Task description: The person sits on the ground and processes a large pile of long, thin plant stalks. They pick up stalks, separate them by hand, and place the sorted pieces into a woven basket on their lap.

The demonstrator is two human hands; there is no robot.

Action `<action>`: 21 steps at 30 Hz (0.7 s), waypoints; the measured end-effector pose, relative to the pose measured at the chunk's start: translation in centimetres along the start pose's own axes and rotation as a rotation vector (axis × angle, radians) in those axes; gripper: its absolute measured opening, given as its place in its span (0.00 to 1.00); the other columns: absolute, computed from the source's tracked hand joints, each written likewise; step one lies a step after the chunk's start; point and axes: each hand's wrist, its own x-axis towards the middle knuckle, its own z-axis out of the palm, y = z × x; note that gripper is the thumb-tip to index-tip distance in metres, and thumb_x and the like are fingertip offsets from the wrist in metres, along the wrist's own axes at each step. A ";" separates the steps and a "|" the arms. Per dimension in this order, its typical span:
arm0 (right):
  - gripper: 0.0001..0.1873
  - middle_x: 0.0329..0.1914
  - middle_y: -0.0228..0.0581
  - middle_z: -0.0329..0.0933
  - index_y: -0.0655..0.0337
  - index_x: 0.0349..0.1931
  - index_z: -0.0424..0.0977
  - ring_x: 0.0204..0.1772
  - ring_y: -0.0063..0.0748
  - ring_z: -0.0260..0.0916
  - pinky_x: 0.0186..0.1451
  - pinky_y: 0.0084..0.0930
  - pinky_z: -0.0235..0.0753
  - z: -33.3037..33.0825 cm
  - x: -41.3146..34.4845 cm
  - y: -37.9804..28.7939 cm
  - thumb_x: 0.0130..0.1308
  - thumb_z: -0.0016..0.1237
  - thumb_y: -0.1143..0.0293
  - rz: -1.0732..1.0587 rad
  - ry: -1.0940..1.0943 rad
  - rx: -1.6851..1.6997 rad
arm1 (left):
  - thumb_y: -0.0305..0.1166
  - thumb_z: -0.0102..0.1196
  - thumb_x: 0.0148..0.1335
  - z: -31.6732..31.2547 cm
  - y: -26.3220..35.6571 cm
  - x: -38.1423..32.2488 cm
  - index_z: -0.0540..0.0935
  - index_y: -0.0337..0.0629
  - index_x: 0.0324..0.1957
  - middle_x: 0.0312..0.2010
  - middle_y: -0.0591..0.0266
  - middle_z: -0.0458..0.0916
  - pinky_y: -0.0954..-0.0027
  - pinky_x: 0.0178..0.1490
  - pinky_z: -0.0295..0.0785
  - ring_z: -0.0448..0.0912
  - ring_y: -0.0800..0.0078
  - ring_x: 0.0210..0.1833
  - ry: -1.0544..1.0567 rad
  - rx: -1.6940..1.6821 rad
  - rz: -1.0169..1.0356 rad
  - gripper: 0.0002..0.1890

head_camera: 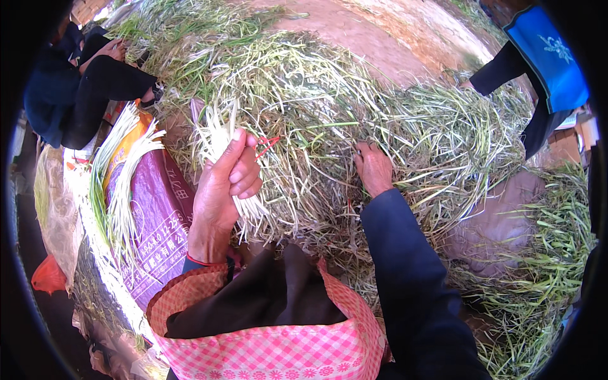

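Note:
My left hand (232,175) is closed round a bundle of pale stalks (216,137), whose ends stick out above and below the fist. A red tie (267,146) shows beside its fingers. To the right, my right hand (374,167) reaches down onto a heap of loose green and pale stalks (304,95), its fingertips partly among them; whether it grips any cannot be told. Left of me, two bunches of pale stalks (126,194) lie on a purple woven sack (161,228) with printing. A pink checked apron (270,351) covers my lap.
A person in dark clothes (90,90) sits at the upper left. Another person, with a blue apron (551,61), is at the upper right. More green leaves (527,285) lie at the right, beside bare earth (494,223). A red bag (49,275) is far left.

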 end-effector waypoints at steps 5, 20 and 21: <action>0.10 0.30 0.47 0.74 0.61 0.43 0.74 0.30 0.41 0.74 0.34 0.34 0.72 -2.5 -1.2 0.3 0.62 0.55 0.73 -0.022 -0.092 0.304 | 0.40 0.42 0.76 -0.1 -0.4 -0.3 0.73 0.42 0.43 0.15 0.80 0.55 0.82 0.17 0.48 0.50 0.89 0.14 0.023 0.043 -0.034 0.13; 0.09 0.35 0.33 0.76 0.61 0.46 0.73 0.37 0.22 0.72 0.47 0.22 0.72 -21.5 -9.0 1.8 0.74 0.45 0.67 0.361 0.063 1.182 | 0.40 0.49 0.74 0.0 -1.8 0.1 0.77 0.41 0.41 0.14 0.79 0.57 0.80 0.18 0.48 0.52 0.89 0.14 -0.001 0.025 -0.065 0.13; 0.10 0.35 0.33 0.75 0.62 0.47 0.73 0.36 0.22 0.71 0.46 0.22 0.72 -22.4 -8.8 1.6 0.75 0.44 0.65 0.369 0.135 1.237 | 0.41 0.49 0.74 0.0 -1.8 0.1 0.77 0.41 0.41 0.14 0.79 0.57 0.80 0.18 0.48 0.51 0.89 0.14 -0.004 0.034 -0.067 0.13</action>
